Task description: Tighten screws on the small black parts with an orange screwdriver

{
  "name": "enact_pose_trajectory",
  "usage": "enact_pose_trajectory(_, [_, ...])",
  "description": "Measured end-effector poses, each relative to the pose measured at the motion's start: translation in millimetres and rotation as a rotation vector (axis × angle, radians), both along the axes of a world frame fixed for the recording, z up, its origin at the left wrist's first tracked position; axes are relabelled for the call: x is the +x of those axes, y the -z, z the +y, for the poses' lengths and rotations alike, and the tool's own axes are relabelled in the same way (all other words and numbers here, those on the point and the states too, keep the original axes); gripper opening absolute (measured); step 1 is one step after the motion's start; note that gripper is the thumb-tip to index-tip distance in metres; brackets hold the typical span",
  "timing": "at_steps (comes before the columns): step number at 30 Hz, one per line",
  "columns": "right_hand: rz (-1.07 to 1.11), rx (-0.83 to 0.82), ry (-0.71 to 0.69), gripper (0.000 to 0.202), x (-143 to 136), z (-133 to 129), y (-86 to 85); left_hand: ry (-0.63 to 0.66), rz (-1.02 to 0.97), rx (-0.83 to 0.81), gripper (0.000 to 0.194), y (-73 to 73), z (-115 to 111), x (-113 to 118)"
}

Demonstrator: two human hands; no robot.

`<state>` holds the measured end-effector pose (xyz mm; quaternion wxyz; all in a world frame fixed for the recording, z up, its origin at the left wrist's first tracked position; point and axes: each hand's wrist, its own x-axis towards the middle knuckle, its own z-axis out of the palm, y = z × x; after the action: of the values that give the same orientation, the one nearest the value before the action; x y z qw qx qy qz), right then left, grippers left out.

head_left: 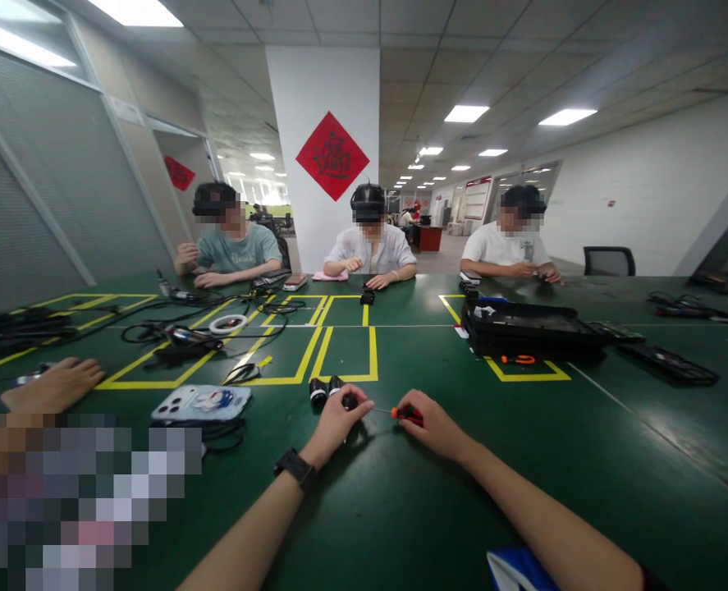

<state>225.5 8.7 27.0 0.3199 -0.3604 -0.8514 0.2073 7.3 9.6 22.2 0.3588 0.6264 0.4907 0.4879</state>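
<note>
My right hand [432,423] is wrapped round a screwdriver [396,413] with an orange and black handle. Its thin metal shaft points left toward my other hand. Between the fingers of my left hand [336,419] is a small black round part [350,401], largely covered by the fingers. The shaft's tip reaches the fingertips there; whether it touches the part I cannot tell. Just behind my left hand, black cylinders [318,394] stand side by side on the green table [364,509].
A phone in a patterned case [203,402] lies left, with cables [172,341] beyond it. At the right are a black tray [533,324] and an orange-handled tool [517,359]. A neighbour's hand [61,382] rests at far left; several people sit around the table.
</note>
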Motion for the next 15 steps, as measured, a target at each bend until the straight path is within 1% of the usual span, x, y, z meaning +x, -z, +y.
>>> enact_pose_trajectory(3, [0.002, -0.004, 0.022, 0.016, -0.2, 0.1, 0.4, -0.012, -0.009, 0.000, 0.029, 2.8, 0.6, -0.1])
enact_pose_trajectory(7, [-0.008, 0.004, 0.033, 0.011, -0.6, 2.4, 2.4, -0.012, -0.023, 0.003, 0.027, 5.1, 0.9, -0.1])
enact_pose_trajectory(11, [0.002, 0.007, 0.033, 0.009, 0.5, 4.6, 5.4, -0.032, -0.013, 0.017, 0.027, 2.8, 0.3, 0.6])
enact_pose_trajectory(15, [0.039, -0.014, 0.044, 0.014, 1.5, 5.5, 7.9, -0.024, 0.010, 0.030, 0.028, 1.0, -0.7, 1.1])
